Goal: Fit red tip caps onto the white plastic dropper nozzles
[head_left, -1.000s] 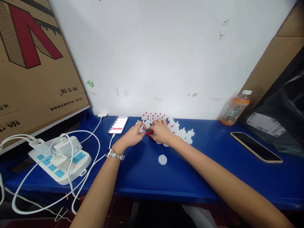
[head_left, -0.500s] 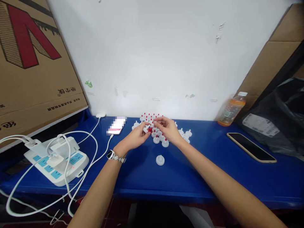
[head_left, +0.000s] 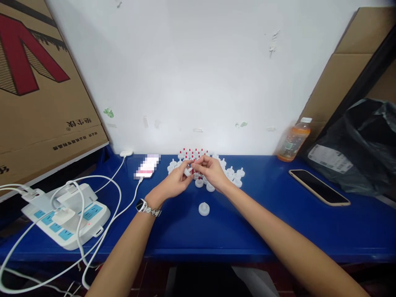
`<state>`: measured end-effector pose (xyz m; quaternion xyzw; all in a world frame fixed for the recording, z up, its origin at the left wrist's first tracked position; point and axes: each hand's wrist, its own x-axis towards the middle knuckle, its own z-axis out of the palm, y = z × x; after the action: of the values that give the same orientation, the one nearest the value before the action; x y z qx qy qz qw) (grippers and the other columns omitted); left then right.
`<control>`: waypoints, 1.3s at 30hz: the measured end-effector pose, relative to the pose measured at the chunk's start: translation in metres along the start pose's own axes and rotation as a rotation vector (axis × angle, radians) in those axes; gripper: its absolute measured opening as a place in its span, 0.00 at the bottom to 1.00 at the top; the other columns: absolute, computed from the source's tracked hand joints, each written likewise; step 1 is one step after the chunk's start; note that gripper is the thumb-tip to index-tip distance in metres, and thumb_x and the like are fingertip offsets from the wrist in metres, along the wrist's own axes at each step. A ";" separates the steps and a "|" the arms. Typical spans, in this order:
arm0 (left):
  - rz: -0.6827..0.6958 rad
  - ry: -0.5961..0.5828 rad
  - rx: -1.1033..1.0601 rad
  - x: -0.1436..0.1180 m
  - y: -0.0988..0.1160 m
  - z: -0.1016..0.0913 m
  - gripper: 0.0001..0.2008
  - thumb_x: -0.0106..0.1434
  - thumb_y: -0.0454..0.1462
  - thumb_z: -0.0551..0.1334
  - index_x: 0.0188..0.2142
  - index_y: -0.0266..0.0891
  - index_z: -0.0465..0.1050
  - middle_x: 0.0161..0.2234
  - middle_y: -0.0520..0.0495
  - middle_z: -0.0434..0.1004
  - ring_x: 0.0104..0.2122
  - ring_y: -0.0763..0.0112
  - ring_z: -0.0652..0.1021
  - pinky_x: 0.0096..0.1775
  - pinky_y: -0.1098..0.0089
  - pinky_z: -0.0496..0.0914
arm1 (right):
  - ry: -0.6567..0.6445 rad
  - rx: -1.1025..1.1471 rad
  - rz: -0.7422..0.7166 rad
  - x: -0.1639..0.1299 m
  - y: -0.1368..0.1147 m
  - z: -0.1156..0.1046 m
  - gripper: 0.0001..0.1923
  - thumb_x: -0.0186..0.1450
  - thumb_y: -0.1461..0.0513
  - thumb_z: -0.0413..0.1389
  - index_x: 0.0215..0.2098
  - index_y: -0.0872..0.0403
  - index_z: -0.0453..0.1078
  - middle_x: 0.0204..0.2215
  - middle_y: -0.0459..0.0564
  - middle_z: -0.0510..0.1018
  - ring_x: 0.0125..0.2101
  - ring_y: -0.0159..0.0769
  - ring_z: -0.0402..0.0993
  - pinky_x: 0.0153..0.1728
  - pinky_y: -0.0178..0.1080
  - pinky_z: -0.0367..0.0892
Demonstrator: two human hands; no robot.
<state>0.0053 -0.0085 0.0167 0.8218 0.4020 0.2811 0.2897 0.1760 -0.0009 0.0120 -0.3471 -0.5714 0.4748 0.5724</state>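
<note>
My left hand (head_left: 174, 184) pinches a small white plastic cap (head_left: 187, 171) just above the blue table (head_left: 262, 222). My right hand (head_left: 210, 171) meets it from the right, its fingertips closed on a tiny red piece (head_left: 192, 169) held against the cap. Behind the hands lies a cluster of white caps (head_left: 232, 173), and several at the back carry red tips (head_left: 192, 153). One lone white cap (head_left: 203, 209) sits nearer me. A watch is on my left wrist.
A white power strip (head_left: 66, 216) with plugged chargers and looping cables sits at the left. A phone on a cable (head_left: 146, 166) lies behind it; another phone (head_left: 319, 187) lies at the right. An orange drink bottle (head_left: 289, 141), a black bag (head_left: 359, 148) and cardboard boxes (head_left: 40, 95) line the edges.
Both hands lifted off the pile of caps and came together above the table, the left with a white cap, the right with a red piece. The view has shifted slightly.
</note>
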 end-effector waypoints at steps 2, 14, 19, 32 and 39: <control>0.004 0.002 0.017 0.000 0.000 0.000 0.27 0.68 0.46 0.54 0.64 0.42 0.55 0.34 0.48 0.74 0.24 0.71 0.69 0.28 0.70 0.62 | -0.028 0.008 0.009 -0.001 -0.002 -0.001 0.16 0.49 0.54 0.69 0.25 0.53 0.68 0.25 0.45 0.77 0.27 0.32 0.73 0.30 0.36 0.68; 0.053 0.092 -0.053 0.003 0.001 -0.002 0.28 0.68 0.42 0.54 0.64 0.36 0.50 0.42 0.45 0.69 0.37 0.67 0.73 0.42 0.66 0.70 | -0.136 -0.050 -0.056 -0.006 -0.001 0.006 0.19 0.52 0.51 0.68 0.24 0.52 0.66 0.22 0.45 0.75 0.25 0.32 0.70 0.29 0.36 0.66; 0.024 0.065 -0.133 0.002 0.001 -0.003 0.32 0.61 0.36 0.59 0.63 0.38 0.51 0.45 0.44 0.69 0.35 0.69 0.73 0.39 0.67 0.69 | -0.095 -0.143 -0.085 -0.002 0.000 0.007 0.16 0.55 0.51 0.65 0.26 0.53 0.66 0.22 0.45 0.74 0.24 0.32 0.69 0.28 0.36 0.64; 0.055 0.202 0.132 -0.002 -0.002 -0.028 0.10 0.65 0.42 0.59 0.35 0.38 0.74 0.32 0.49 0.77 0.31 0.70 0.73 0.36 0.69 0.67 | -0.376 -1.050 -0.323 -0.008 0.004 -0.007 0.05 0.61 0.68 0.56 0.32 0.54 0.74 0.28 0.46 0.77 0.33 0.34 0.69 0.42 0.41 0.55; 0.058 0.173 0.123 -0.001 -0.004 -0.026 0.09 0.64 0.40 0.59 0.34 0.38 0.75 0.31 0.50 0.78 0.30 0.71 0.73 0.34 0.71 0.66 | -0.334 -1.026 -0.431 -0.022 -0.020 -0.006 0.12 0.65 0.53 0.57 0.35 0.54 0.68 0.26 0.45 0.70 0.30 0.35 0.66 0.36 0.38 0.57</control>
<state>-0.0153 -0.0008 0.0306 0.8220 0.4181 0.3342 0.1947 0.1873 -0.0267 0.0234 -0.3766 -0.8686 0.0582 0.3167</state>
